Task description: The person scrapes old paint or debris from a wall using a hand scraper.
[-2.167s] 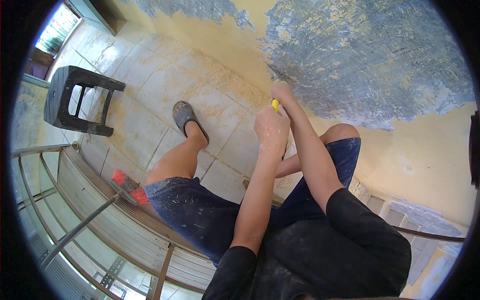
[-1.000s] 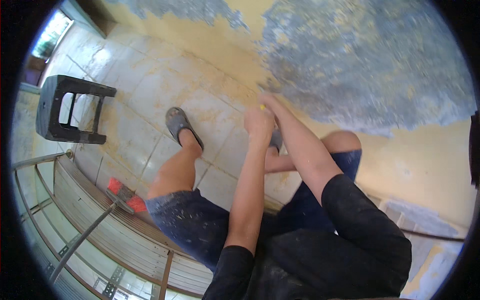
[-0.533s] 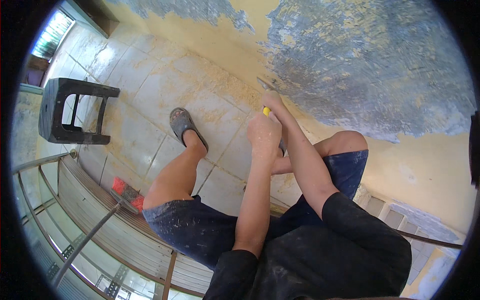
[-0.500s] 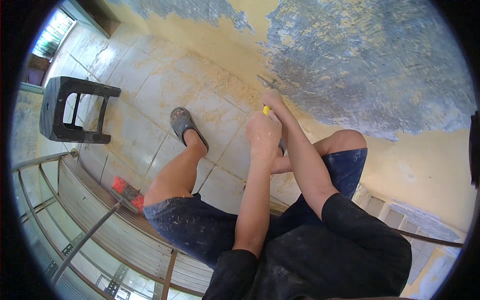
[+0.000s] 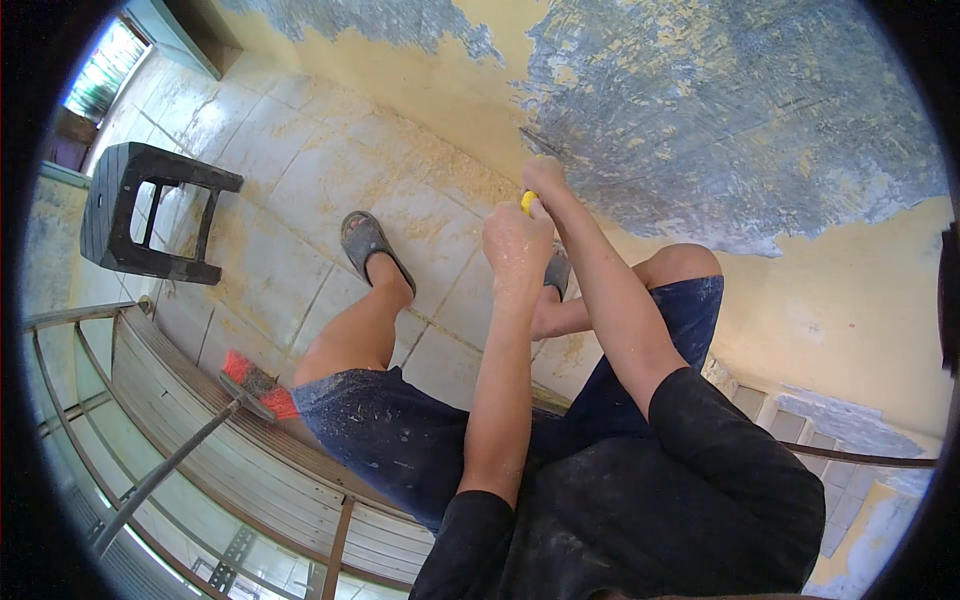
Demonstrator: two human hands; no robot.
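Both my hands are closed around one scraper (image 5: 540,143) with a yellow handle. My right hand (image 5: 545,177) grips it nearer the blade. Just behind it, my left hand (image 5: 516,238) is wrapped round the rear of the handle, where a bit of yellow shows between the two. The thin blade lies at the yellow wall (image 5: 455,105), by the left edge of a large grey patch (image 5: 740,120) of scraped surface. Whitish dust covers my left hand. My fingers hide most of the handle.
Pale crumbs and dust lie on the floor tiles (image 5: 285,215) along the wall. To the left, a black plastic stool (image 5: 125,215) rests on its side. A red-bristled broom (image 5: 255,385) leans over a metal-framed glass cabinet (image 5: 190,400). My sandalled foot (image 5: 370,245) is beside the debris.
Both hands and the scraper have moved slightly farther away along the wall. My right knee has shifted a little, and more of the right sandal shows.
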